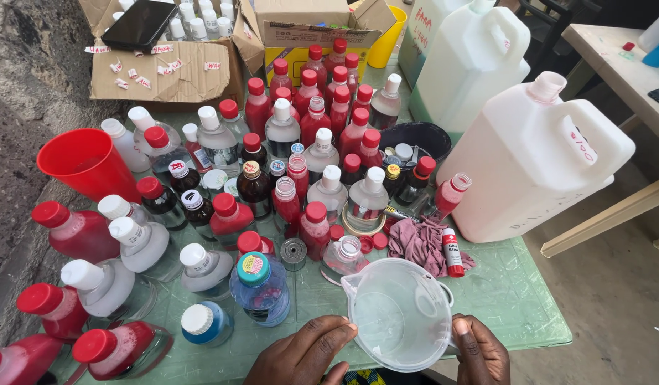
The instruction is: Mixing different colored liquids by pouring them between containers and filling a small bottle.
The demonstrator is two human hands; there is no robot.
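Two bare hands show at the bottom edge of the view. The left hand [304, 353] has no glove, no ring and no watch. The right hand [480, 351] is bare too. The nails on the fingers [460, 327] are short and plain, with no paint. No sleeve shows at either wrist. A bit of bright patterned cloth peeks out between the hands.

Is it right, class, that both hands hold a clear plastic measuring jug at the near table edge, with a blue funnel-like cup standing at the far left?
Not quite. In the head view, both hands, left hand and right hand, do hold the clear plastic measuring jug at the near table edge, but the cup at the far left is red, not blue.
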